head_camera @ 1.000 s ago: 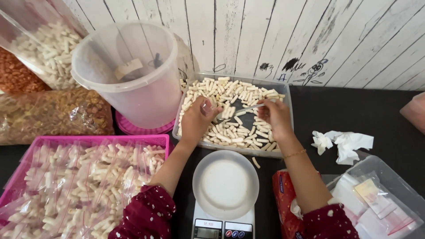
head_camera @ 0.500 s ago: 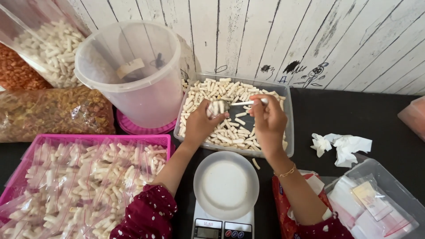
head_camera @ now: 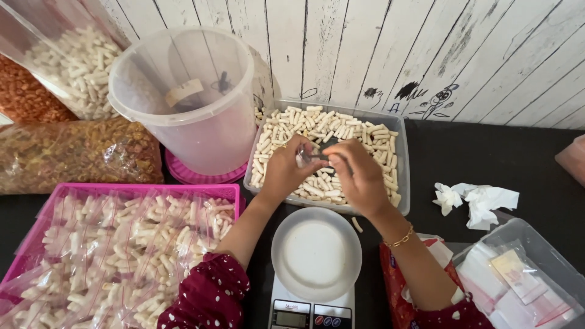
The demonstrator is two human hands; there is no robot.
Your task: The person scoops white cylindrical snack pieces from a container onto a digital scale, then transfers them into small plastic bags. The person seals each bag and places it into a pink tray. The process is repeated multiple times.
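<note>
Far left: two clear bags lean against the white plank wall, one of pale short sticks (head_camera: 58,67) and, partly behind it, one of orange-brown snack (head_camera: 24,97); nearer lies a bag of golden-brown mix (head_camera: 73,152). Near left: pink tray (head_camera: 131,190) filled with small sealed clear packets of pale sticks (head_camera: 116,250). Right of the bags, a translucent plastic bucket (head_camera: 189,103) stands on a pink lid (head_camera: 201,176); a small pale piece shows inside it. Centre, far side of the black table (head_camera: 536,164): clear rectangular tub (head_camera: 400,183) holding loose pale stick snacks (head_camera: 329,131), just right of the bucket. Both hands meet over the tub's near half. Left hand (head_camera: 283,173): fingers curled, tips pinched on the edge of a small clear bag (head_camera: 314,157), several sticks seen against the palm. Right hand (head_camera: 359,176): palm down, fingers bent, thumb and forefinger gripping the same bag's opposite edge; gold bracelet (head_camera: 399,239) at the wrist. Near centre, below the hands: digital scale (head_camera: 311,311) with a round white pan (head_camera: 315,253), nothing on it; one stray stick (head_camera: 357,225) lies just right of the pan. Right: crumpled white tissue (head_camera: 472,200). Near right: red packet (head_camera: 396,286) under the forearm, and a clear box (head_camera: 524,274) of flat empty bags.
</note>
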